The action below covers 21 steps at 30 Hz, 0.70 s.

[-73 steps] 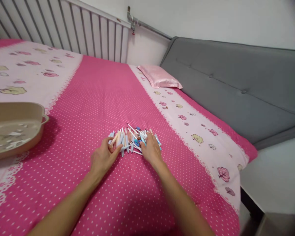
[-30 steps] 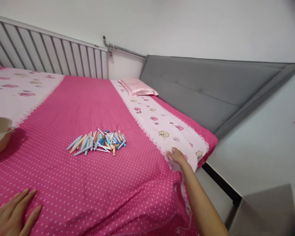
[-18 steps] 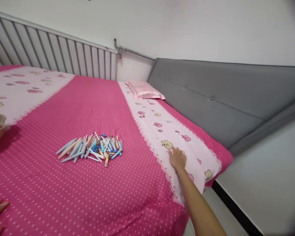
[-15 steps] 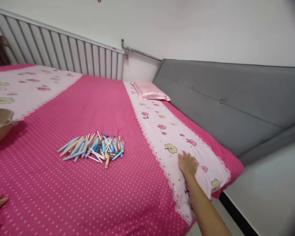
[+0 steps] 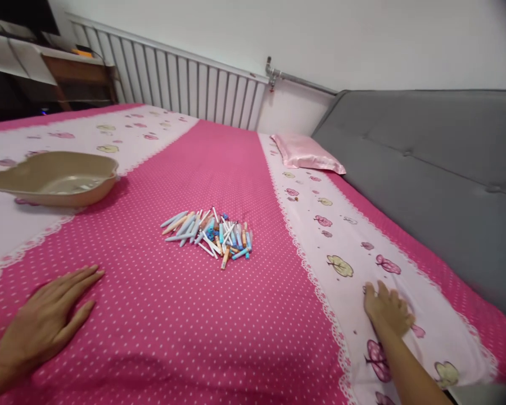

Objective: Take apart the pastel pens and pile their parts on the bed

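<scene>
My left hand (image 5: pixel 53 315) lies flat on the pink dotted bedspread (image 5: pixel 244 332), fingers stretched out and nothing held. On the white, tree-printed band at the right, my right hand (image 5: pixel 388 309) rests palm down with its fingers apart, also holding nothing. Between the hands and farther back is a loose pile of pen parts (image 5: pixel 189 228): light blue and orange tapered barrels, thin white tubes and small blue and orange pieces. Neither hand touches the pile. A beige plastic basin (image 5: pixel 63 194) stands beyond my left hand, with some small pale pieces inside that I cannot make out.
A pink satin pillow (image 5: pixel 307 153) lies near the grey padded headboard (image 5: pixel 421 163). Along the back wall run a white radiator (image 5: pixel 185 79) and a metal pipe (image 5: pixel 306 81). A wooden desk (image 5: pixel 78 70) with a dark screen (image 5: pixel 23 16) stands at the far left.
My view has turned left, bringing the whole basin, the desk and all of my left hand into sight. Both hands still rest on the bedspread, and the pile looks unchanged.
</scene>
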Each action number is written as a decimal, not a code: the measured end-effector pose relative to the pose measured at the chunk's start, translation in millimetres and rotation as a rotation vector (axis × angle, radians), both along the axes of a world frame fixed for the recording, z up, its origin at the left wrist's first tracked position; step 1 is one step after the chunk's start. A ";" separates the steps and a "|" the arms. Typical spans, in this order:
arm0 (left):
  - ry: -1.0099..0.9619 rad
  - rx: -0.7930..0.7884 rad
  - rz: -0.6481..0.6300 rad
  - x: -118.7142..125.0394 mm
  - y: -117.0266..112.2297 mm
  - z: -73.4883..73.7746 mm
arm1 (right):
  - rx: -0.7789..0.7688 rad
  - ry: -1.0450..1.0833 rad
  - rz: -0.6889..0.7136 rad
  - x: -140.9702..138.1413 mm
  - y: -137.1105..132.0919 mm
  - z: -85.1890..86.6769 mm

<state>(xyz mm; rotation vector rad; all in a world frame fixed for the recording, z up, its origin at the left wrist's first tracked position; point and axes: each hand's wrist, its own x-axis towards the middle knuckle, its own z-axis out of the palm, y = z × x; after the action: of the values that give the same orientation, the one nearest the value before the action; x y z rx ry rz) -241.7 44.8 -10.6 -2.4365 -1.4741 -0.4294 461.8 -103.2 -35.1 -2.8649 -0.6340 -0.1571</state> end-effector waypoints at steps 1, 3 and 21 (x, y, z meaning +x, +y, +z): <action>0.000 0.019 -0.016 1.1 -1.7 1.5 | 0.007 -0.009 0.003 0.3 -0.3 -0.5; 0.011 0.027 -0.033 4.2 -5.3 5.0 | 0.014 -0.014 0.004 0.6 -0.5 -0.9; 0.035 0.014 -0.040 13.2 -10.8 11.0 | 0.001 0.020 0.006 -6.7 -1.8 5.6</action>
<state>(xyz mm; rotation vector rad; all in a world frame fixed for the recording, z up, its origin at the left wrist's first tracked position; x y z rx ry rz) -228.4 33.9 0.4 -2.4533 -1.4057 -0.4017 455.1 -105.0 -29.4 -2.8597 -0.6381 -0.1275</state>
